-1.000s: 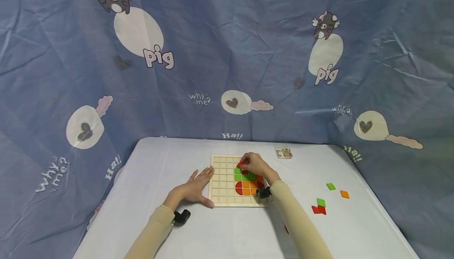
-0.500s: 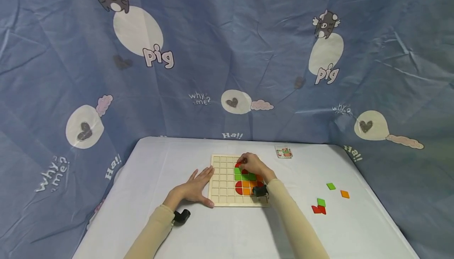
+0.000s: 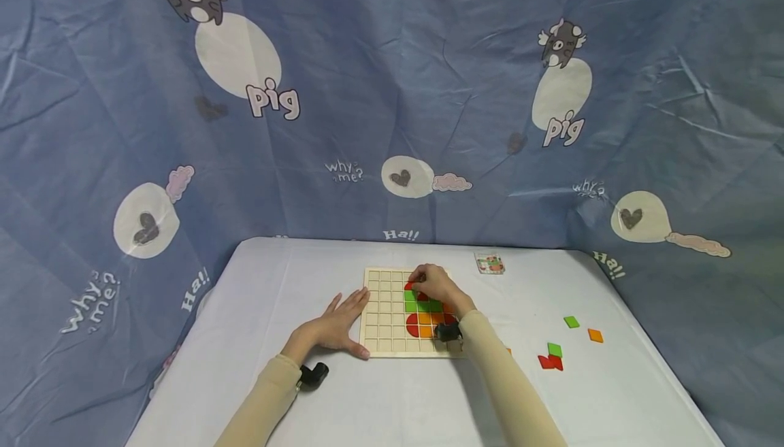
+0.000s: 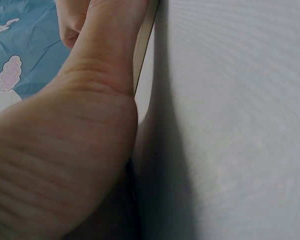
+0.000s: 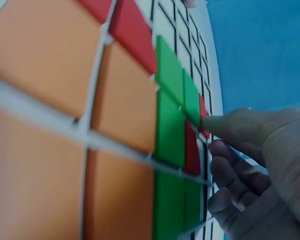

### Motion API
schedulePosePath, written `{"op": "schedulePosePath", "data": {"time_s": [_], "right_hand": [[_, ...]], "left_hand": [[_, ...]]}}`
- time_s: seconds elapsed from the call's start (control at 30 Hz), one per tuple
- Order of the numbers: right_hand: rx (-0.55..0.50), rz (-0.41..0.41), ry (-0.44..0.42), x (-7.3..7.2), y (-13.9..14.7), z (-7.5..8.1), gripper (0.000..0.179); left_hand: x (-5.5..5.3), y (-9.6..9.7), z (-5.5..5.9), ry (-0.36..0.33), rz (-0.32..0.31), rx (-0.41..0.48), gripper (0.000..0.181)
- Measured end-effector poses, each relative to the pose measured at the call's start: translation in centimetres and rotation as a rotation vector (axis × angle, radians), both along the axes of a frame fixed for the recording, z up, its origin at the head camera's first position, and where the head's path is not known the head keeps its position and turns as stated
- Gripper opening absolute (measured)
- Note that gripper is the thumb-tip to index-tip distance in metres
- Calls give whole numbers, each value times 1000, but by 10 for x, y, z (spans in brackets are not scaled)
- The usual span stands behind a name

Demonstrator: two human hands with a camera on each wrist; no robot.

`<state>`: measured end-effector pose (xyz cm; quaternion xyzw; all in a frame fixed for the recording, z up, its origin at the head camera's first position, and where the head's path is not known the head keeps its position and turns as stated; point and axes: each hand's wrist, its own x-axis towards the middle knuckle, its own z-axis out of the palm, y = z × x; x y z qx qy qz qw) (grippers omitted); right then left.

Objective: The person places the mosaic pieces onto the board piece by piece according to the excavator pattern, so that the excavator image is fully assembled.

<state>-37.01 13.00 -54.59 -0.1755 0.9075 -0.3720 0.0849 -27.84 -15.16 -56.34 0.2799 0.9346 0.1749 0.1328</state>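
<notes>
A pale wooden grid board [image 3: 380,321] lies on the white table, its right part partly filled with red, green and orange tiles. My left hand [image 3: 335,324] is spread flat at the board's left side, fingertips on the edge and thumb at the near corner. Over the far right part of the board, my right hand [image 3: 436,284] pinches a rounded red tile [image 3: 409,286] at the cell beyond a green tile [image 3: 410,295]. In the right wrist view the thumb meets this red tile [image 5: 204,117], while the other fingers curl behind. The right hand hides some cells.
Loose on the right of the table lie a green tile [image 3: 572,322], an orange tile [image 3: 595,335] and a small cluster with red tiles [image 3: 546,362]. A picture card [image 3: 490,263] rests behind the board. A blue patterned cloth [image 3: 392,93] hangs around the table.
My right hand has shifted slightly left with the red tile, which now sits lower, in line with the green tile below it. The left hand has stayed put.
</notes>
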Motion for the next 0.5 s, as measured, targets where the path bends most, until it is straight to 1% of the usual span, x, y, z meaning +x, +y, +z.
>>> {"op": "schedulePosePath", "data": {"time_s": [0.1,0.23,0.37,0.5], "right_hand": [[-19,-29,29,5,9,1,11],[-47,-117,56,16,30,7,15],[-49,-202,91,28,60,13,20],[-9,-278,129,45,98,18,25]], "left_hand": [[1,1,0,4,-5,7,133],[1,2,0,13,-4,6,133],[1,1,1,16,3,-6,134],[1,0,0,16,3,-5,134]]}}
